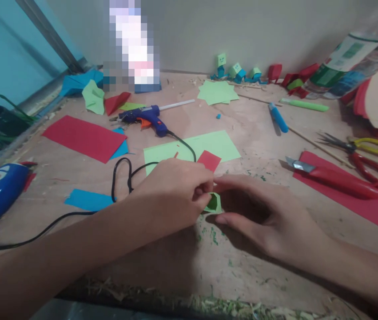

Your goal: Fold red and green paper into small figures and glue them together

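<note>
Both of my hands meet over the middle of the wooden table (pixel 262 138). My left hand (pixel 172 195) is closed, its fingers pinching a small folded piece of green paper (pixel 214 203). My right hand (pixel 262 213) curls around the same green piece from the right, thumb and forefinger closed on it. Most of the piece is hidden between the fingers. Just beyond my hands lie a light green sheet (pixel 192 149) and a small red paper square (pixel 209 160).
A blue glue gun (pixel 144 118) with a black cord (pixel 122 173) lies behind. Red paper (pixel 84 137), blue scraps (pixel 87 200), a red utility knife (pixel 332 175), scissors (pixel 368 153), a blue marker (pixel 278 117), folded paper figures (pixel 237 71) and a plastic bottle (pixel 352 62) surround the area.
</note>
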The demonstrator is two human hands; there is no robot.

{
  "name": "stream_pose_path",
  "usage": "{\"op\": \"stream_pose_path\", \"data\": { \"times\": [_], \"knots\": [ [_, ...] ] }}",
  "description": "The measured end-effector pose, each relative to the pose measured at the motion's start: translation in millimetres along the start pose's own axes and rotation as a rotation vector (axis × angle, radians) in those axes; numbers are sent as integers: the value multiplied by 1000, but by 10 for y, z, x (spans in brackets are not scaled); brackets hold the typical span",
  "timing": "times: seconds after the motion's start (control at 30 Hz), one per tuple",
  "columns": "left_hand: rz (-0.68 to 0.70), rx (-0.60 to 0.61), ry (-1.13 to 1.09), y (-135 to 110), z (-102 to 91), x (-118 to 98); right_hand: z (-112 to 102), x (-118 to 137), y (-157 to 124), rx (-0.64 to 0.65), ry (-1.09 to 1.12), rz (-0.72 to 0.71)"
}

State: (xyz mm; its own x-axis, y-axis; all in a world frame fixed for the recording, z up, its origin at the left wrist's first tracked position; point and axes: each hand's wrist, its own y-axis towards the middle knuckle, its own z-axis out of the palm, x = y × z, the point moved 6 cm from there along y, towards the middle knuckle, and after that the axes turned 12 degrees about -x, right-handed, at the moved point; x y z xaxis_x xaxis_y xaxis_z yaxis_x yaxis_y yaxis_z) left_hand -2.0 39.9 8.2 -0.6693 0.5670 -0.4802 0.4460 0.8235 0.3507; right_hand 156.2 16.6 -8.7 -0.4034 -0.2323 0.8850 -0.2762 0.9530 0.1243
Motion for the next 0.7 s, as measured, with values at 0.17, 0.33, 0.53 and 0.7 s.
{"op": "stream_pose_path", "data": {
  "times": [0.17,0.33,0.53,0.7],
  "knots": [
    [124,-190,-197,-1,-162,-93,28,-116,38,57,474,381],
    [273,-215,-122,-55,-181,-215,115,-224,-12,150,751,646],
    [300,-202,-91,-67,-148,-254,130,-253,-21,158,780,635],
    [330,-215,-155,-81,-100,-274,167,-269,-43,178,804,621]
  ]
}}
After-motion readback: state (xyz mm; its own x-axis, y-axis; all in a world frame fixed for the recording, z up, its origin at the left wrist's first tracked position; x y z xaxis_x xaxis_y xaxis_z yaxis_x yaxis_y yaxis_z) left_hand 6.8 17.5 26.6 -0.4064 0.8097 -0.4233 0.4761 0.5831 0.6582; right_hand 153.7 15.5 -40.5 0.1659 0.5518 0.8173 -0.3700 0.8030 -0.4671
